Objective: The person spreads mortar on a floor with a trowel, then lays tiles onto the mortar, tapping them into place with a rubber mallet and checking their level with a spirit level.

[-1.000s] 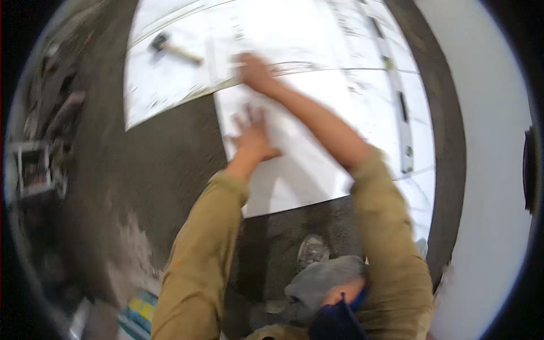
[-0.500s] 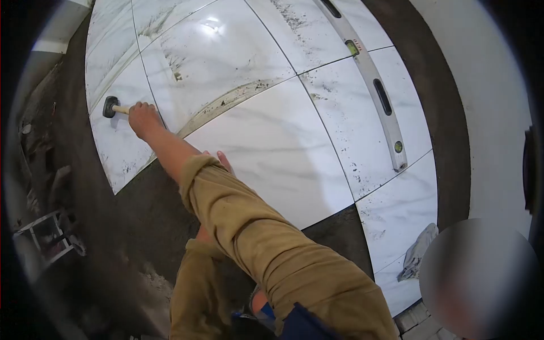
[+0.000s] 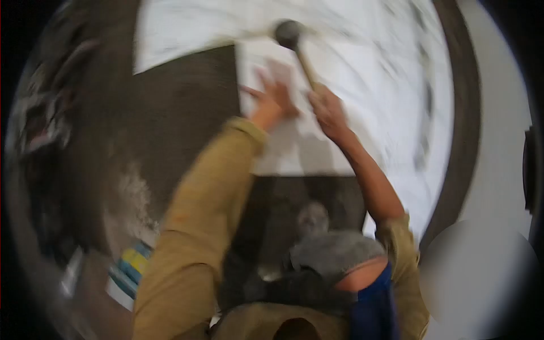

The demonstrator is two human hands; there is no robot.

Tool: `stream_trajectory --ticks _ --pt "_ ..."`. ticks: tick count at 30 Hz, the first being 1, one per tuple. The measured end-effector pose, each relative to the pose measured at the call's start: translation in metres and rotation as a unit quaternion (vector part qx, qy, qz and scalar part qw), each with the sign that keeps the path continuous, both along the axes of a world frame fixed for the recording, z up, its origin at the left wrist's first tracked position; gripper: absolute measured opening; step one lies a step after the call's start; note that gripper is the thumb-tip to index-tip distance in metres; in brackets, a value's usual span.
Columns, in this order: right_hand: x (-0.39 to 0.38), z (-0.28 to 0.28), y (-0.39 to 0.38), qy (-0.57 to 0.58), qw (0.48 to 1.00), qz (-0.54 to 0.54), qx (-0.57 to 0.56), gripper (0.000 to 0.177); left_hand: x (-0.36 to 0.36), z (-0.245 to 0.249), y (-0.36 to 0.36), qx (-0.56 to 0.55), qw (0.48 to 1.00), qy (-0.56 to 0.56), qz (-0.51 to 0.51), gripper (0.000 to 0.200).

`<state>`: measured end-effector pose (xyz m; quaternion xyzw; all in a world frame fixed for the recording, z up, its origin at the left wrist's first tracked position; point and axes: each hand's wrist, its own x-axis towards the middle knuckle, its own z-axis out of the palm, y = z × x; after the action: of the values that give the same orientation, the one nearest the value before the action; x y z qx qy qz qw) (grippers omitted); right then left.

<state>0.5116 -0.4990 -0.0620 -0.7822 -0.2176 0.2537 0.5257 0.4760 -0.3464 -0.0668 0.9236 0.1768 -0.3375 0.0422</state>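
Mallet (image 3: 297, 54) shifted rightward, now over tile (image 3: 277, 156); right hand (image 3: 330, 113) clamped on handle (image 3: 306, 71); left hand (image 3: 274, 96) over tile, fingers spread, contact unclear.

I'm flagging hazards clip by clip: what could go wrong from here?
The right hand grips a pale wooden handle, and its round black mallet head is close to the spread fingers of the left hand, so a stray blow might catch them.
The white square tile has exposed edges beside the dark grey ground; a hard knock there could chip it or tip it slightly.
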Motion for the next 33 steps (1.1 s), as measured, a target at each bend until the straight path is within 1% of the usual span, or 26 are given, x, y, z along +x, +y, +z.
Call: stream_trajectory --ticks 1,2,3,4,5,6,7,8,10,12,13,15,17,18,19,20,21,22,23,24,25,26,27,29,31,33 --pt "-0.019 -0.026 -0.021 -0.185 0.977 0.019 0.102 0.031 -0.01 -0.017 0.006 -0.052 0.996 -0.066 0.013 0.125" --pt "-0.037 -0.052 -0.043 -0.377 0.908 0.015 0.181 0.028 -0.007 -0.033 0.013 -0.055 0.994 -0.089 -0.042 0.129" --pt "-0.069 -0.065 -0.066 -0.36 0.916 -0.011 0.175 0.024 -0.003 -0.048 0.019 -0.055 0.987 -0.114 -0.098 0.133" --pt "-0.097 -0.048 -0.082 -0.145 0.988 -0.048 0.002 0.03 -0.001 -0.06 0.024 -0.052 0.977 -0.139 -0.153 0.137" --pt "-0.115 -0.013 -0.082 0.024 0.995 -0.089 -0.039 0.039 0.002 -0.048 0.017 -0.045 0.978 -0.125 -0.159 0.138" --pt "-0.133 0.024 -0.081 0.183 0.969 -0.146 -0.084 0.049 -0.013 -0.027 0.026 -0.049 0.983 -0.124 -0.129 0.137" --pt "-0.146 -0.006 -0.095 0.101 0.972 -0.177 -0.119 0.049 -0.005 -0.031 0.012 -0.045 0.987 -0.117 -0.1 0.137" --pt "-0.154 -0.013 -0.101 0.11 0.969 -0.196 -0.105 0.05 0.002 -0.034 0.009 -0.041 0.983 -0.124 -0.126 0.137" --pt "-0.171 -0.018 -0.106 0.118 0.966 -0.217 -0.081 0.051 0.001 -0.035 0.012 -0.022 0.987 -0.117 -0.111 0.137" --pt "-0.178 -0.022 -0.108 0.042 0.962 -0.261 -0.064 0.048 0.001 -0.039 0.014 -0.023 0.984 -0.122 -0.125 0.137" --pt "-0.18 -0.021 -0.111 0.038 0.963 -0.261 -0.057 0.048 0.002 -0.04 0.016 -0.03 0.984 -0.121 -0.129 0.137" --pt "-0.18 -0.013 -0.121 0.092 0.956 -0.263 -0.09 0.043 0.0 -0.029 0.009 -0.016 0.987 -0.111 -0.115 0.138" --pt "-0.179 -0.019 -0.125 0.063 0.959 -0.261 -0.093 0.042 -0.001 -0.027 0.006 -0.019 0.99 -0.101 -0.1 0.137" --pt "-0.175 -0.024 -0.127 -0.001 0.966 -0.226 -0.125 0.041 0.004 -0.051 0.016 0.02 0.98 -0.118 -0.157 0.132" --pt "-0.166 -0.023 -0.126 -0.069 0.968 -0.184 -0.153 0.04 0.001 -0.041 0.006 0.033 0.97 -0.108 -0.216 0.127" --pt "-0.157 -0.018 -0.127 -0.048 0.971 -0.187 -0.142 0.04 -0.005 -0.042 0.003 -0.004 0.967 -0.141 -0.213 0.118" --pt "-0.149 -0.011 -0.126 -0.024 0.973 -0.19 -0.129 0.039 -0.002 -0.061 0.013 -0.045 0.955 -0.167 -0.243 0.112" --pt "-0.143 -0.008 -0.122 -0.015 0.965 -0.222 -0.14 0.039 -0.004 -0.037 0.003 -0.048 0.965 -0.134 -0.221 0.11" --pt "-0.136 -0.007 -0.119 -0.004 0.955 -0.254 -0.153 0.039 -0.003 -0.042 0.007 -0.058 0.962 -0.15 -0.222 0.107" --pt "-0.125 -0.009 -0.119 -0.024 0.956 -0.235 -0.174 0.042 -0.007 -0.026 -0.003 -0.076 0.978 -0.121 -0.152 0.103" --pt "-0.115 -0.013 -0.118 -0.042 0.955 -0.215 -0.198 0.045 -0.008 -0.027 -0.002 -0.078 0.98 -0.121 -0.141 0.102" --pt "-0.106 -0.018 -0.116 -0.065 0.954 -0.224 -0.19 0.046 -0.008 -0.029 -0.002 -0.081 0.981 -0.121 -0.13 0.1" --pt "-0.099 -0.015 -0.112 -0.069 0.957 -0.206 -0.19 0.046 -0.009 -0.021 -0.005 -0.081 0.983 -0.111 -0.12 0.1" --pt "-0.085 -0.009 -0.102 -0.054 0.955 -0.23 -0.18 0.045 -0.013 0.003 -0.015 -0.076 0.989 -0.083 -0.094 0.1" --pt "-0.059 -0.021 -0.091 -0.083 0.955 -0.209 -0.194 0.045 -0.014 0.023 -0.023 -0.069 0.994 -0.048 -0.068 0.101" --pt "-0.04 -0.023 -0.081 -0.074 0.953 -0.214 -0.203 0.044 -0.016 0.025 -0.022 -0.069 0.994 -0.05 -0.067 0.099"
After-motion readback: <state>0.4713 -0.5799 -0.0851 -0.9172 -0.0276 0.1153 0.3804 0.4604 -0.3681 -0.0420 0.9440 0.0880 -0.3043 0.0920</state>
